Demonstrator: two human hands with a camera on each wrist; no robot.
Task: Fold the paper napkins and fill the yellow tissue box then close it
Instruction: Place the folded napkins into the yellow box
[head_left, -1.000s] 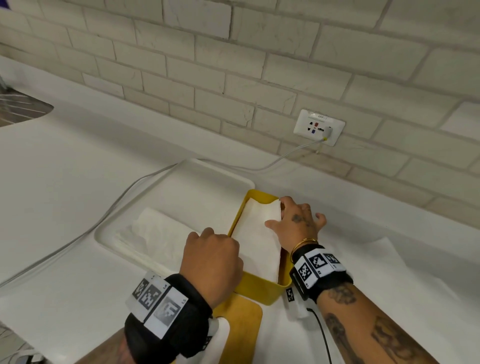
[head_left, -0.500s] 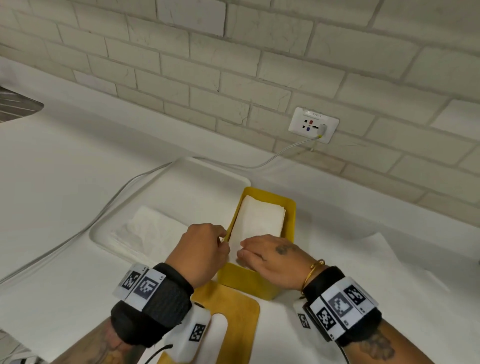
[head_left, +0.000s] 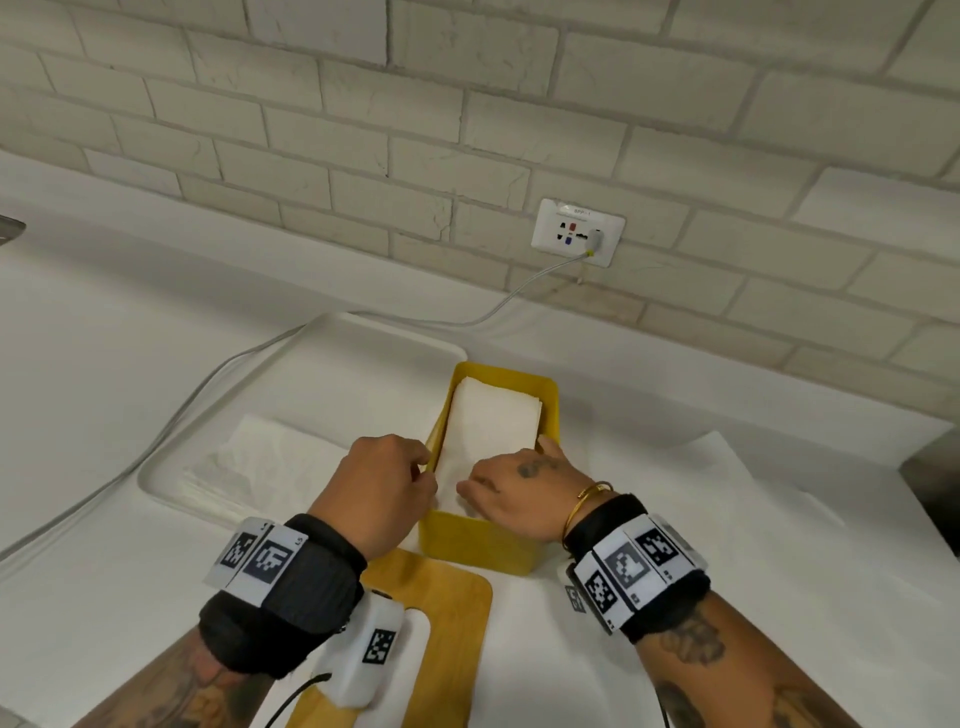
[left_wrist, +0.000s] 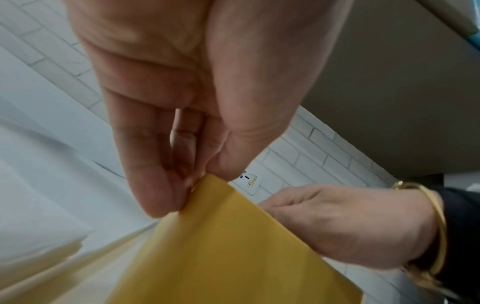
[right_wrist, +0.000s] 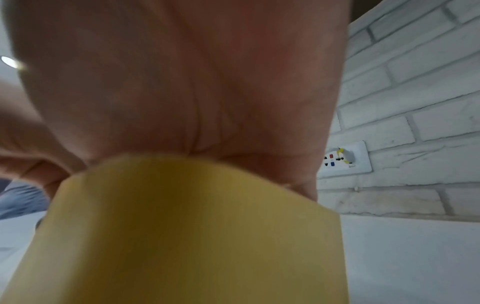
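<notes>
The yellow tissue box (head_left: 483, 543) stands open on the counter with a stack of folded white napkins (head_left: 493, 415) inside. My left hand (head_left: 427, 470) pinches the box's near left rim, and the left wrist view shows thumb and fingers (left_wrist: 166, 195) closed on the yellow wall (left_wrist: 233, 246). Laid flat, my right hand (head_left: 511, 480) presses the near end of the stack. In the right wrist view its palm (right_wrist: 182, 82) lies over the box's edge (right_wrist: 194, 226). The slotted lid (head_left: 452, 608) lies in front of the box, partly under my left wrist.
A white tray (head_left: 363, 353) left of the box holds unfolded napkins (head_left: 260, 457). A cable (head_left: 208, 395) runs from the wall socket (head_left: 577, 232) along the tray. White paper (head_left: 727, 519) covers the counter at right, and a dark object (head_left: 935, 478) sits at the right edge.
My right hand slid from the far end of the napkin stack to its near end. My left hand shifted to the box's near left corner. Both have held still for the last half second.
</notes>
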